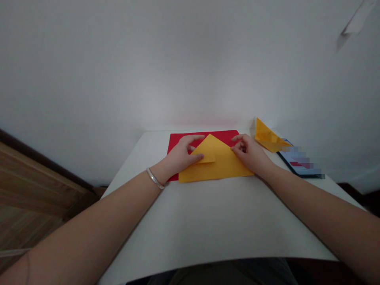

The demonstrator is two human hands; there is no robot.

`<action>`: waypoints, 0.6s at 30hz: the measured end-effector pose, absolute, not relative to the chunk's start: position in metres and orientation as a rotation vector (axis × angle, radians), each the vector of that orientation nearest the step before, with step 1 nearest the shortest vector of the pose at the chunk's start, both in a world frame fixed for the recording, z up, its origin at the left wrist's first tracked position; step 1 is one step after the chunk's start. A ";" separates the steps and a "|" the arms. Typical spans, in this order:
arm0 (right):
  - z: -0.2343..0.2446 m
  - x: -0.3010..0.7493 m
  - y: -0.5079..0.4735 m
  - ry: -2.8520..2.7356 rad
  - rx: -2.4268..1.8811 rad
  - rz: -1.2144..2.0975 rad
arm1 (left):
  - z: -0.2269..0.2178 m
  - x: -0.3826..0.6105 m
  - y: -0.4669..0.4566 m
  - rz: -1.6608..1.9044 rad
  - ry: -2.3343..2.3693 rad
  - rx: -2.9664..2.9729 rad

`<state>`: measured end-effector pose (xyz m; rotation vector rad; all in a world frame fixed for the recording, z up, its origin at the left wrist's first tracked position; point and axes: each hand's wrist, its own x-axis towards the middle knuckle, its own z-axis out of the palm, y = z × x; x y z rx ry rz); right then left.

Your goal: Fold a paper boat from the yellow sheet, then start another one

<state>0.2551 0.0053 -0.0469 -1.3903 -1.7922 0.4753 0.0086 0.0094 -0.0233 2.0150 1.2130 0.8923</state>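
Note:
A yellow sheet of paper lies on the table, its top coming to a point and a folded flap resting on its left half. My left hand has its thumb on that flap, with the fingers behind the sheet's left slope, so the paper is held between them. At the right slope, my right hand pinches the paper's edge between thumb and curled fingers. Under the yellow sheet is a red sheet of paper, showing at the back and left.
A folded yellow paper piece stands at the back right against the wall. Beside it lies a phone or tablet with its screen lit. The white table meets the wall behind. Wooden furniture stands at the left.

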 end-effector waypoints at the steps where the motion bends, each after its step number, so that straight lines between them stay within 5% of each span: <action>1: -0.047 0.257 0.006 -1.779 -1.420 0.452 | -0.023 0.008 0.010 0.900 1.248 2.094; 18: -0.050 0.260 0.012 -2.163 -1.309 0.146 | -0.029 0.005 0.012 0.540 1.215 2.732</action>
